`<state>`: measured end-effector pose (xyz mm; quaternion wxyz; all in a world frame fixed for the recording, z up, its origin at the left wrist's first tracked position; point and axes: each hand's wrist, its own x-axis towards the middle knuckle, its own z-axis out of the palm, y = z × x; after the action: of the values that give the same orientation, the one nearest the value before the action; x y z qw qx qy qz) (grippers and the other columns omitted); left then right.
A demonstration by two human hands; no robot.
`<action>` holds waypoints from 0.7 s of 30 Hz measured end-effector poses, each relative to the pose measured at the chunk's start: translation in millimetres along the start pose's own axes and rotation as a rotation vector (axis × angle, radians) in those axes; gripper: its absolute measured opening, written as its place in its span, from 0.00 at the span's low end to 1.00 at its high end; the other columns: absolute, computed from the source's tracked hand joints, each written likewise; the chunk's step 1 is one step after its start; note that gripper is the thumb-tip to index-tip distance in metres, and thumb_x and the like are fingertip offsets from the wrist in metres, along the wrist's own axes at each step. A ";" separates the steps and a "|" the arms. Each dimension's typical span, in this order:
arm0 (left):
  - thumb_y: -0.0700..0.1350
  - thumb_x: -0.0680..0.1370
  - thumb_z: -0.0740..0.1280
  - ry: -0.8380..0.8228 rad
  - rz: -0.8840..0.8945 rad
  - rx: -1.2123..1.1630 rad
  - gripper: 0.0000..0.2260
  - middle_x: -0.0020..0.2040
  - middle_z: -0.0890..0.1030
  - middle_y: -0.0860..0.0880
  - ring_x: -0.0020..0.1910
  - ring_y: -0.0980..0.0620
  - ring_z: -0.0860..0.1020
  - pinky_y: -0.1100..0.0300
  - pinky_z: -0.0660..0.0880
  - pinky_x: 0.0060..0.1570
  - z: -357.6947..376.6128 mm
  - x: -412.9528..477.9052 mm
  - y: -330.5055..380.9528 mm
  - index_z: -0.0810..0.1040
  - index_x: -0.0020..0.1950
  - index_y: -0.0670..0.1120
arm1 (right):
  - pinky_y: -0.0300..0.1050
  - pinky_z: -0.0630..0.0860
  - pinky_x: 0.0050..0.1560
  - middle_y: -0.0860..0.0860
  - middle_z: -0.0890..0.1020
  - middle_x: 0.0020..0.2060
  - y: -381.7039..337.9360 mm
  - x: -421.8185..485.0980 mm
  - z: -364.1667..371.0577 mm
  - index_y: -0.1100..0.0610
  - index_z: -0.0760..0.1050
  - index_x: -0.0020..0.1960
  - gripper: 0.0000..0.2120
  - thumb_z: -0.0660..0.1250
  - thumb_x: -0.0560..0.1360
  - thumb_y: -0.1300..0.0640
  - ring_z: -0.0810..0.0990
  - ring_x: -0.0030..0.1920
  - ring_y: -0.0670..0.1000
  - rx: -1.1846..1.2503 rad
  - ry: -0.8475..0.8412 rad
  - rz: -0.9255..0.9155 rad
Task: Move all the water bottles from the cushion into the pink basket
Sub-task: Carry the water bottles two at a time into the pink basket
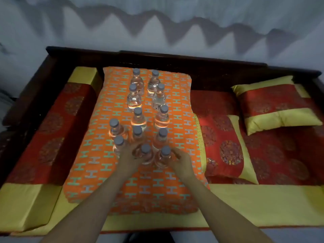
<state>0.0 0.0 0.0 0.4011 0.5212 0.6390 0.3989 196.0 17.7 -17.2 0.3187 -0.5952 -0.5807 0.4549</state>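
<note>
Orange cushion [122, 181] carrying upright water bottles [138, 118]; near its front edge, left hand [128, 159] and right hand [182, 163] each curl fingers [175, 153] round one (pink basket unseen). Lifting may topple crowded neighbours on soft fabric.

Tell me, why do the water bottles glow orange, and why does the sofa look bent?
Head view: the water bottles glow with colour from the orange cushion and catch bright glints; the wide-angle lens bows the backrest; the room is dim, with zigzag shadows on the backdrop.
</note>
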 end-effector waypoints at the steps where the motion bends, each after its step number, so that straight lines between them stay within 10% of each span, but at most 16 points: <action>1: 0.34 0.68 0.76 -0.016 -0.012 -0.027 0.15 0.46 0.80 0.48 0.42 0.64 0.76 0.74 0.70 0.44 1.3 3.7 -1.4 0.80 0.53 0.40 | 0.26 0.71 0.46 0.45 0.83 0.51 -0.2 1.9 0.4 0.57 0.79 0.61 0.23 0.77 0.67 0.64 0.78 0.48 0.35 0.020 -0.006 0.005; 10: 0.35 0.68 0.75 -0.120 -0.107 -0.040 0.18 0.49 0.82 0.48 0.46 0.63 0.77 0.76 0.71 0.43 -1.1 13.6 -5.5 0.79 0.57 0.40 | 0.26 0.72 0.50 0.42 0.83 0.52 -3.7 -0.8 2.5 0.52 0.79 0.58 0.20 0.76 0.68 0.62 0.78 0.51 0.31 0.096 0.030 0.014; 15: 0.31 0.70 0.72 -0.130 -0.007 -0.025 0.23 0.46 0.78 0.66 0.44 0.78 0.75 0.80 0.69 0.42 -8.6 23.9 21.1 0.74 0.49 0.59 | 0.37 0.77 0.51 0.41 0.85 0.47 -15.3 -4.0 -13.8 0.47 0.81 0.53 0.16 0.74 0.70 0.64 0.81 0.50 0.41 0.279 0.105 0.047; 21: 0.44 0.72 0.74 -0.262 0.080 -0.094 0.12 0.47 0.84 0.60 0.47 0.66 0.79 0.75 0.73 0.42 -6.7 34.9 80.3 0.81 0.51 0.59 | 0.43 0.78 0.50 0.51 0.86 0.47 -37.9 -17.8 -71.6 0.55 0.82 0.53 0.12 0.74 0.70 0.58 0.84 0.50 0.50 0.383 0.280 -0.022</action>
<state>16.9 45.0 73.6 0.4890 0.5743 0.5406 0.3725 247.6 15.5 47.6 0.5081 -0.5747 -0.4403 0.4664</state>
